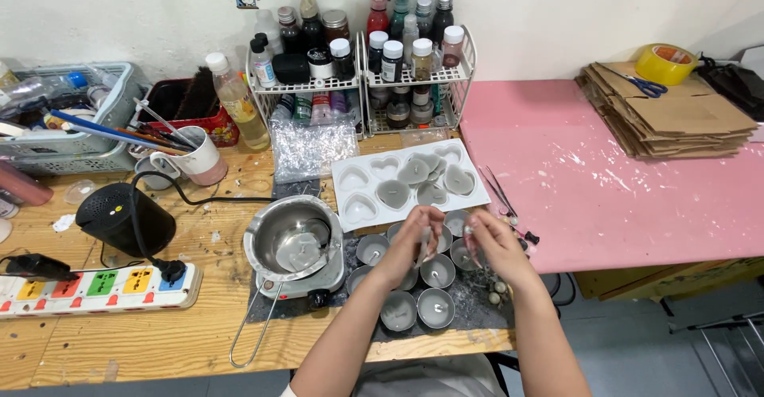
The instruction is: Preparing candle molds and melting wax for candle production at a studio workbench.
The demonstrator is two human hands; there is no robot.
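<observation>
Small round tins (437, 271) | directly under both hands | left hand (410, 242), right hand (489, 246): fingers pinched, contents unclear

Left of the hands, a steel melting pot (293, 240) sits on a small hotplate (306, 284). Farther left lie a black speaker (125, 219) and a power strip (99, 289). Beyond them a white heart mould (358, 180) lies before two wire racks of bottles (362, 79). Far right, scissors (646, 87) rest on stacked cardboard (676, 118) beside yellow tape (665, 63).
</observation>
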